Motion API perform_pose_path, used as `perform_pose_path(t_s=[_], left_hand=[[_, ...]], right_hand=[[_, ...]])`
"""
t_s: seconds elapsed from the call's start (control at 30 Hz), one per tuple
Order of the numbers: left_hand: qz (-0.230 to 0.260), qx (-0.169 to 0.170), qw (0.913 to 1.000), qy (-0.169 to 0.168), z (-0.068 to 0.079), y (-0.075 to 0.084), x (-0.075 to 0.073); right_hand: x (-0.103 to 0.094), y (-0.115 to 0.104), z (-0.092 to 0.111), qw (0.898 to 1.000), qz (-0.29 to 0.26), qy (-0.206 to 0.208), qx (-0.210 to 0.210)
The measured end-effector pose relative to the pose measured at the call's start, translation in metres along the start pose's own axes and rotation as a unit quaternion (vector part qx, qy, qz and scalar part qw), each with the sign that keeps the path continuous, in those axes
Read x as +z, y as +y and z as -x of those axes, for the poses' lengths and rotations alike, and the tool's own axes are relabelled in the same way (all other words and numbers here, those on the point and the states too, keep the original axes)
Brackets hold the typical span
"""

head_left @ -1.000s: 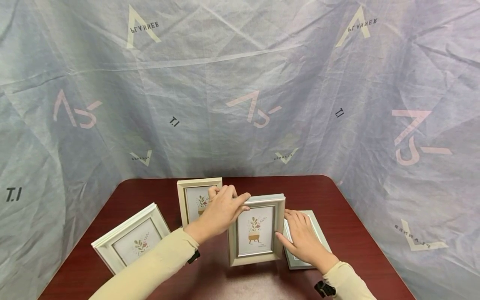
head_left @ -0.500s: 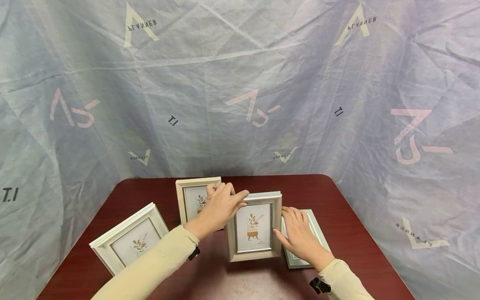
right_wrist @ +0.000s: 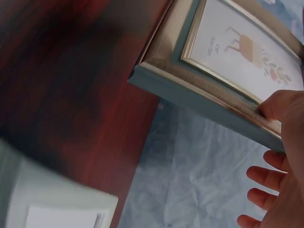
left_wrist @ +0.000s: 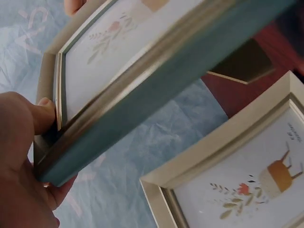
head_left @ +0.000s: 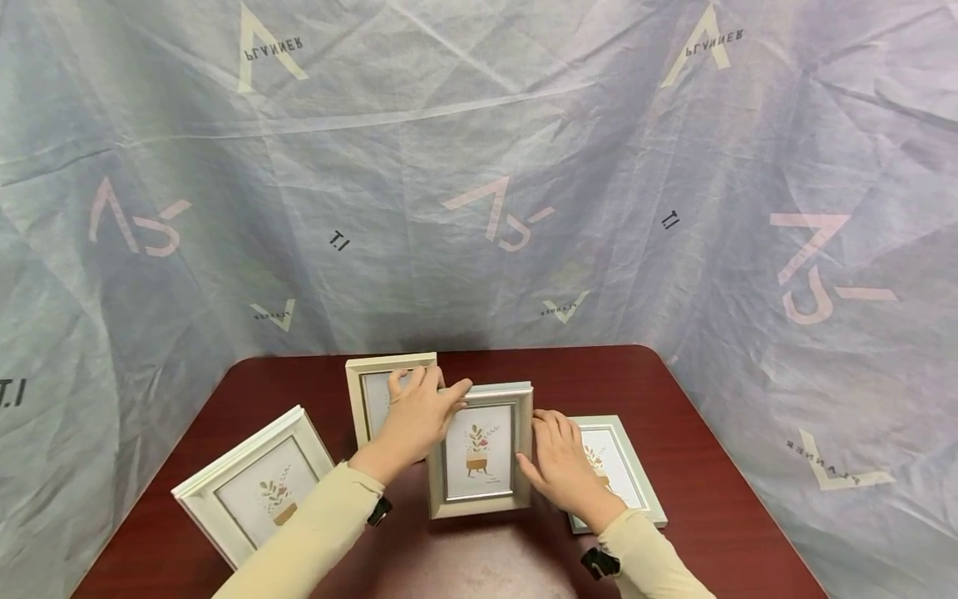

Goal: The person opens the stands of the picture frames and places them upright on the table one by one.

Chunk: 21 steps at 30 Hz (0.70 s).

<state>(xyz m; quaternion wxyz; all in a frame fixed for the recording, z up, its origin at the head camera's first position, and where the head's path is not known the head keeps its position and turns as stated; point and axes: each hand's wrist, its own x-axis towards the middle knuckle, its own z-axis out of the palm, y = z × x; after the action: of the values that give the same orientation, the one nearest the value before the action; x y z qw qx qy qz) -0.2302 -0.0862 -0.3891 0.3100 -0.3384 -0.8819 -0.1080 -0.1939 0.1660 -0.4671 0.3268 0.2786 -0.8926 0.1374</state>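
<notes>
Both hands hold a pale picture frame [head_left: 479,453] upright, with a potted-plant print facing me and a shadow on the table below it. My left hand [head_left: 415,416] pinches its upper left corner, thumb on the front face, as the left wrist view shows. Along the right edge my right hand [head_left: 565,462] grips it, thumb [right_wrist: 275,105] on the front and the other fingers beyond the side. Behind the left hand stands a cream picture frame [head_left: 355,408], partly covered. Right of the right hand a pale green-grey picture frame [head_left: 632,453] lies face up, partly hidden by that hand.
Another cream picture frame [head_left: 265,487] leans back at the left, its lower part hidden by the left sleeve [head_left: 307,532]. All are on a dark red table [head_left: 711,499]. A grey printed cloth [head_left: 419,208] hangs behind and at both sides.
The held picture frame and both hands have moved left. More of the flat frame at the right now shows, including its print. The other frames have stayed put on the table.
</notes>
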Motion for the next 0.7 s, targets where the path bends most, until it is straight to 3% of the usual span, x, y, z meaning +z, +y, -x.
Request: perform_pose_path(t_s=[0.23,0.5,0.7], left_hand=[[-0.004,-0.033,0.9994,-0.012,0.014,-0.012,-0.004],[-0.014,-0.061,0.9980,0.000,0.036,-0.027,-0.002],[-0.038,-0.064,0.9970,0.022,0.052,-0.034,-0.001]], right_hand=[[0.017,-0.012,-0.007,1.000,-0.013,0.004,-0.006],[0.033,-0.029,-0.011,1.000,-0.016,-0.017,-0.006],[0.043,-0.040,-0.014,1.000,-0.009,-0.024,-0.007]])
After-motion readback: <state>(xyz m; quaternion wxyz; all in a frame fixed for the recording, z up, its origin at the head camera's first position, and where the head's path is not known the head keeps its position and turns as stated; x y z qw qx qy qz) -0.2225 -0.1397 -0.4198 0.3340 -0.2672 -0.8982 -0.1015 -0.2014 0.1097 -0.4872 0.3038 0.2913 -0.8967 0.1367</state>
